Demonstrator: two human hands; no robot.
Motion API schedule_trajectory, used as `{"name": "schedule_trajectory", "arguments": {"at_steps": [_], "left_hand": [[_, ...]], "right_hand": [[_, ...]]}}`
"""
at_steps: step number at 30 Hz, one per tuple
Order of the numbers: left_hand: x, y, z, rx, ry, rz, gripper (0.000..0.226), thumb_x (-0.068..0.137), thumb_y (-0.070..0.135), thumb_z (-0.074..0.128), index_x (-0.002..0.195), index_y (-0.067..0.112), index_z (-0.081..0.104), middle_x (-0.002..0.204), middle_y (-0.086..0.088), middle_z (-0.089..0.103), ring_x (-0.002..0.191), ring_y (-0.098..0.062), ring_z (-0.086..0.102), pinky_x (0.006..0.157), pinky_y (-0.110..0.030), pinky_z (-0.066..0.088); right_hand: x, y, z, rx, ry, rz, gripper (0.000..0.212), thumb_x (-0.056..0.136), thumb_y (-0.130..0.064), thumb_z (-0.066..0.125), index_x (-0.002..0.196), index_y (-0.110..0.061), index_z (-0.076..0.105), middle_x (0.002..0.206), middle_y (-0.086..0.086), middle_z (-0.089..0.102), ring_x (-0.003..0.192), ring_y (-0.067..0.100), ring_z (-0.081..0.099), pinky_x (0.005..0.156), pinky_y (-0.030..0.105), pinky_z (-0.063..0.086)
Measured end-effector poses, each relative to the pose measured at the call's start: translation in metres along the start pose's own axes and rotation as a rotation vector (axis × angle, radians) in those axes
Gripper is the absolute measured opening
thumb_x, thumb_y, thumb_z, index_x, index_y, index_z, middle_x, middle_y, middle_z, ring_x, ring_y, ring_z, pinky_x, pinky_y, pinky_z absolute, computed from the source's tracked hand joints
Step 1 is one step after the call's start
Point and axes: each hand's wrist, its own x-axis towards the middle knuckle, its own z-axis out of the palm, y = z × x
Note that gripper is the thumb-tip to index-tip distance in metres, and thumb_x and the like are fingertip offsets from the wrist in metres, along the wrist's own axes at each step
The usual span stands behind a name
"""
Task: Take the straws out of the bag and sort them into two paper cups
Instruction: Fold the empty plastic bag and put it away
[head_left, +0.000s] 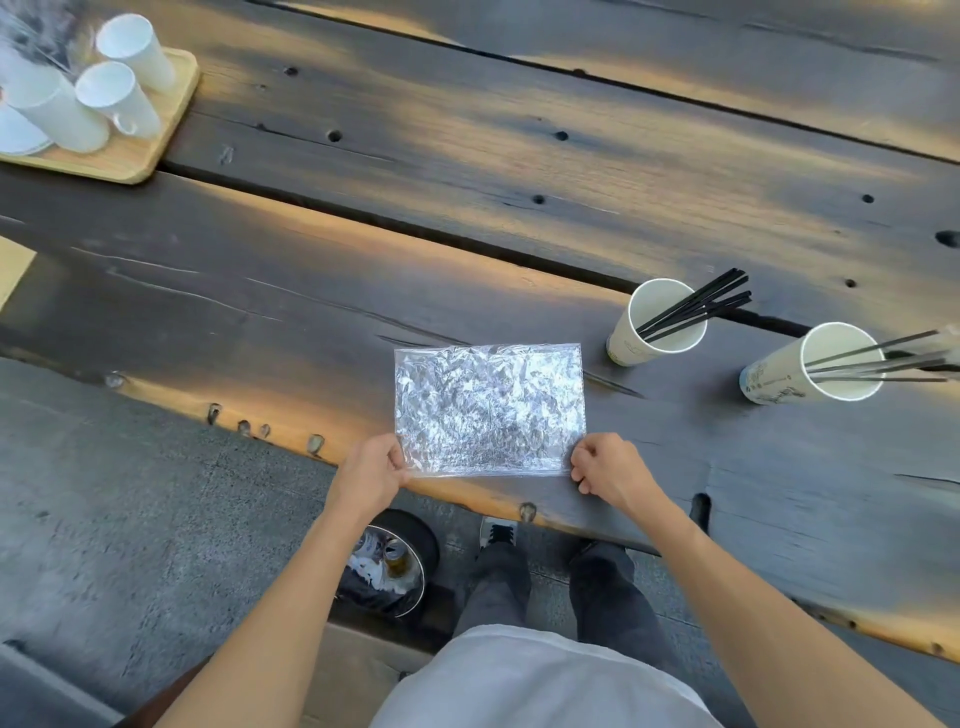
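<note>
while the bag (488, 408) is lying flat near the tabletop's (467, 208) near edge, the left hand (375, 470) and right hand (605, 466) are each pinching one of its near corners. toward the right edge, two cups are standing, one (655, 332) holding black straws (696, 305), the other (810, 370) holding grey straws (883, 358).

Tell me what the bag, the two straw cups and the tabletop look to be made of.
Bag: thin clear plastic, glossy; crinkles catch light.
Left cup and right cup: apparently paper, matte white, faint print outside.
Tabletop: dark weathered wood planks with grain, cracks, knot holes, paler at the edge.
</note>
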Motion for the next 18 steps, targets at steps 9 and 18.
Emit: {"name": "schedule_trajectory", "arguments": {"at_steps": [9,18], "left_hand": [[0.010,0.057,0.002,0.148,0.110,0.314,0.013,0.096,0.011,0.056,0.100,0.021,0.063,0.107,0.007,0.063,0.103,-0.012,0.058,0.092,-0.029,0.049],[0.010,0.083,0.049,0.372,0.094,0.501,0.065,0.085,0.003,0.069,0.142,0.013,0.038,0.143,-0.010,0.040,0.114,-0.027,0.047,0.085,-0.037,0.054]], "right_hand": [[0.009,-0.015,0.001,-0.461,0.008,-0.169,0.008,0.098,-0.016,0.035,0.103,-0.015,0.041,0.101,0.013,0.056,0.083,0.040,0.056,0.066,0.042,0.041],[0.017,-0.045,0.014,-0.592,0.192,-0.428,0.023,0.090,-0.007,0.051,0.112,-0.007,0.056,0.113,0.011,0.054,0.093,0.036,0.060,0.067,0.043,0.051]]}}
